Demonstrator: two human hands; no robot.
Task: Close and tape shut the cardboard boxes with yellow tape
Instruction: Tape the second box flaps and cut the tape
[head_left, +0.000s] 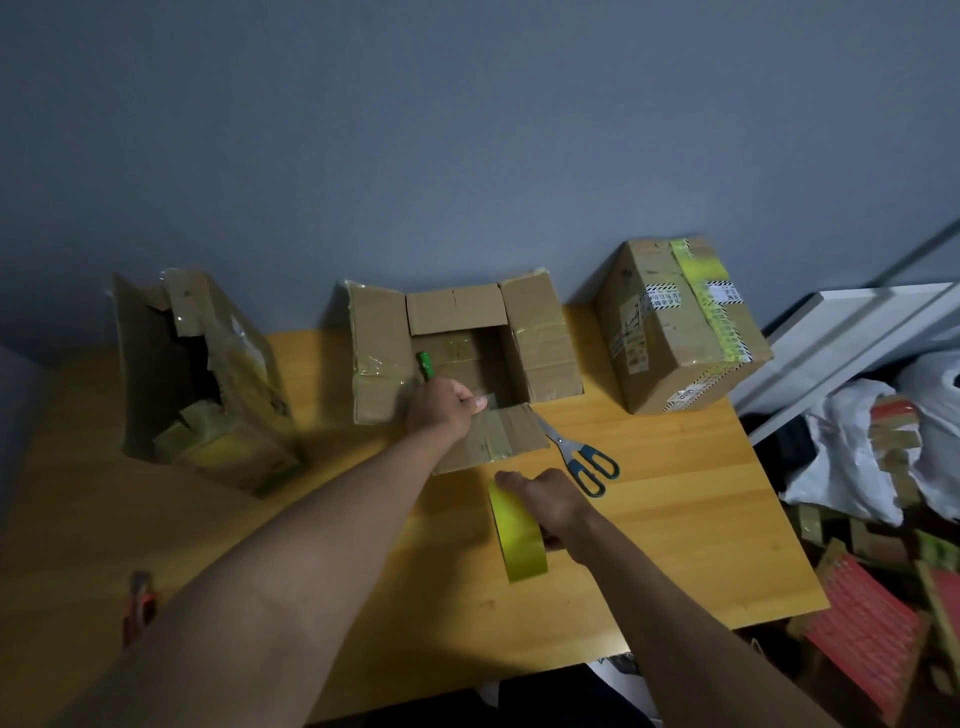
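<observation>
Left hand (441, 405) grips near flap of open middle box (462, 348), green marker (426, 366) by fingers. Right hand (550, 501) holds yellow tape roll (517, 540) upright on wooden table (675, 545). Scissors (582, 460) beside flap. Taped box (680, 322) right, torn box (197, 379) left.

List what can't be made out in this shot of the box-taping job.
- Middle open box, head view: its inside is dark, contents unreadable.
- Left hand on the near flap: its fingertips are curled out of sight.
- Yellow tape roll: the right hand covers part of it; no loose end shows.
- Taped box: label print too small.
- Torn box: blurred, interior dark.
</observation>
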